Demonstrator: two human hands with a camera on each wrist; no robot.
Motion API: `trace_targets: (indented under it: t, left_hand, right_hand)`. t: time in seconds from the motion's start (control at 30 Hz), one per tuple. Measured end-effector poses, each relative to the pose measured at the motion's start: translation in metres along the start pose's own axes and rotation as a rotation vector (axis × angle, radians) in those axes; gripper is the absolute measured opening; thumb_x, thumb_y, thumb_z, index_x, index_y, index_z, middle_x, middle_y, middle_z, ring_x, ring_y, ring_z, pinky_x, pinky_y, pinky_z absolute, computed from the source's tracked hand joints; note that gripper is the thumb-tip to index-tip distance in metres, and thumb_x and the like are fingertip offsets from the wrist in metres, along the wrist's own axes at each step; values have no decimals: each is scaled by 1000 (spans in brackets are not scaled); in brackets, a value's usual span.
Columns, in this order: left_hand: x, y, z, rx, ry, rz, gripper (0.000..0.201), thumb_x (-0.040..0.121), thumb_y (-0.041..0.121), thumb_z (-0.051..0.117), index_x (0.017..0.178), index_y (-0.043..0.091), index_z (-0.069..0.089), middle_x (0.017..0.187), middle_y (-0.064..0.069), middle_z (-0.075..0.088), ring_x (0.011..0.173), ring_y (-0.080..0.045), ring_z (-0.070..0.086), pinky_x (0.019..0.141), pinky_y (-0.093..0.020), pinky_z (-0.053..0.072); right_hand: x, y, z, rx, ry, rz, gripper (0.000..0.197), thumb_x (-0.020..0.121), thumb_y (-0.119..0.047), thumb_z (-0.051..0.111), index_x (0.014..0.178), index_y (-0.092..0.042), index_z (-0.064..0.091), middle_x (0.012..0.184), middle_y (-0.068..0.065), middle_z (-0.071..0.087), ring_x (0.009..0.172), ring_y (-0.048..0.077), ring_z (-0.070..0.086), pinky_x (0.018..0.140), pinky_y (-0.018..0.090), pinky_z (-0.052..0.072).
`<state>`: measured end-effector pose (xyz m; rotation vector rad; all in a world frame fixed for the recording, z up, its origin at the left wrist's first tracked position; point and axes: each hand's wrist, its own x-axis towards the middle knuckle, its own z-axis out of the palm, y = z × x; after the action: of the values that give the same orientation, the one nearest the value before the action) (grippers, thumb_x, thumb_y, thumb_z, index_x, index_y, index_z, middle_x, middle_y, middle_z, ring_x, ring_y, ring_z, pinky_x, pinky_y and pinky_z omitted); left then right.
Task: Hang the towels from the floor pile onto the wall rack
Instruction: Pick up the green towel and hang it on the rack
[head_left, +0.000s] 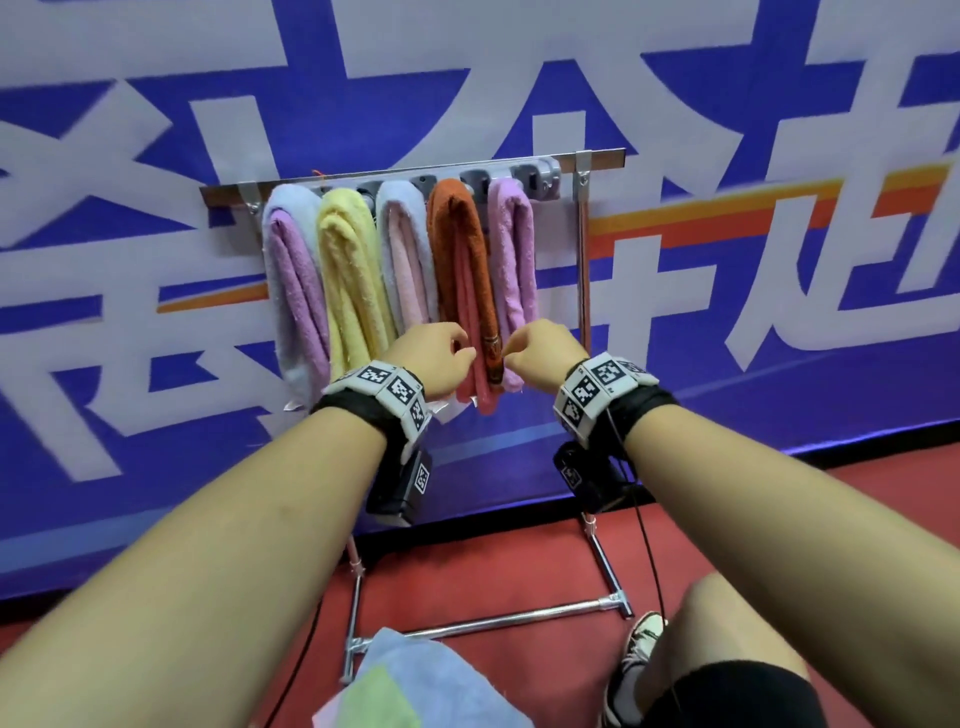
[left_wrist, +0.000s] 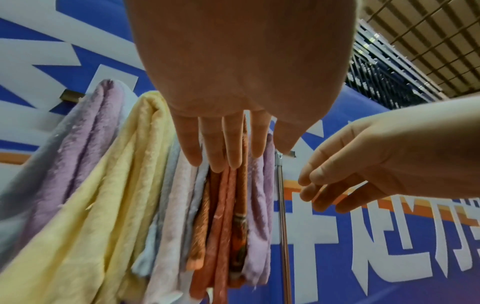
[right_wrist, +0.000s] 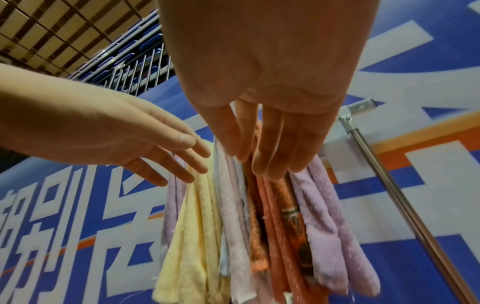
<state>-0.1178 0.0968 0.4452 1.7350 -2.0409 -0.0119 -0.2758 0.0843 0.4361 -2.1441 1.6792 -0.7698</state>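
The wall rack (head_left: 415, 174) carries several folded towels side by side: lilac-and-white (head_left: 296, 270), yellow (head_left: 350, 270), pale pink (head_left: 408, 260), orange with a pink one (head_left: 460, 249) and lilac (head_left: 514, 249). My left hand (head_left: 460, 356) and right hand (head_left: 519, 353) hover on either side of the orange towel's lower end. In the left wrist view the left hand (left_wrist: 223, 156) has straight fingers in front of the orange towel (left_wrist: 221, 226) and holds nothing. The right hand (right_wrist: 265, 162) is equally relaxed and empty. The floor pile (head_left: 410, 680) of blue and green towels lies below.
The rack's metal upright (head_left: 583, 260) stands right of the towels, and a floor crossbar (head_left: 498, 621) runs behind the pile. A grey hook (head_left: 540, 179) at the rack's right end is bare. My knee and shoe (head_left: 641, 644) are at lower right on the red floor.
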Motion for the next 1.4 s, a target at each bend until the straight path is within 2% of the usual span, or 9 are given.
trace_targets:
  t: [0.1, 0.2, 0.33, 0.47, 0.73, 0.97, 1.2, 1.3, 1.4]
  left_hand:
    - [-10, -18, 22, 27, -40, -62, 26, 91, 32, 52, 110, 20, 66, 111, -5, 68, 102, -28, 62, 83, -30, 48]
    - [-18, -45, 41, 57, -92, -127, 29, 92, 32, 52, 114, 17, 65, 115, -8, 67, 108, -28, 60, 89, -33, 48]
    - [-27, -82, 64, 75, -144, -201, 35, 91, 33, 54, 121, 15, 62, 118, -11, 65, 109, -30, 59, 91, -34, 47]
    - [-43, -118, 94, 96, -196, -297, 41, 92, 36, 52, 129, 17, 57, 129, -8, 60, 119, -28, 54, 98, -37, 44]
    - [-74, -200, 175, 72, -371, -462, 37, 91, 34, 53, 125, 19, 59, 123, -5, 64, 115, -27, 57, 94, -34, 46]
    - [-100, -281, 238, 65, -531, -580, 33, 92, 32, 53, 122, 19, 59, 127, -5, 61, 115, -27, 56, 93, -33, 44]
    - [-145, -363, 308, -34, -684, -739, 30, 93, 28, 51, 120, 20, 61, 119, -8, 66, 103, -30, 62, 83, -30, 48]
    - [-172, -394, 337, -43, -742, -779, 33, 95, 29, 48, 125, 20, 58, 124, -8, 63, 108, -30, 60, 87, -31, 47]
    - [-204, -423, 366, -50, -815, -811, 37, 94, 29, 49, 128, 16, 55, 128, -10, 60, 113, -31, 57, 92, -33, 45]
  right_hand:
    - [6, 16, 29, 24, -53, -3, 21, 78, -8, 57, 84, -17, 75, 89, 5, 72, 89, 23, 66, 78, 29, 53]
    - [11, 26, 58, 24, -118, -24, 24, 83, -11, 54, 96, -16, 74, 98, 5, 71, 95, 23, 64, 78, 24, 48]
    - [17, 34, 97, 42, -188, -30, 22, 82, -12, 56, 94, -15, 74, 102, 9, 71, 100, 28, 63, 87, 33, 51]
    - [23, 40, 140, 43, -278, -24, 21, 84, -13, 56, 95, -17, 74, 104, 8, 71, 102, 27, 62, 88, 32, 50]
    - [28, 57, 261, 43, -517, 64, 14, 84, -17, 60, 91, -18, 72, 97, 10, 71, 95, 26, 65, 80, 28, 49]
    - [36, 68, 368, 9, -635, 140, 18, 88, -19, 55, 95, -18, 71, 102, 10, 70, 98, 28, 64, 82, 29, 48]
    - [21, 72, 483, -99, -848, 141, 28, 90, -13, 45, 103, -4, 69, 106, 18, 68, 98, 33, 62, 83, 34, 51]
    - [8, 74, 525, -159, -964, 117, 31, 94, -14, 42, 109, -2, 67, 112, 17, 66, 104, 32, 61, 86, 33, 48]
    - [-8, 77, 565, -189, -1022, 125, 29, 91, -17, 45, 101, -6, 70, 109, 11, 68, 105, 29, 61, 89, 34, 49]
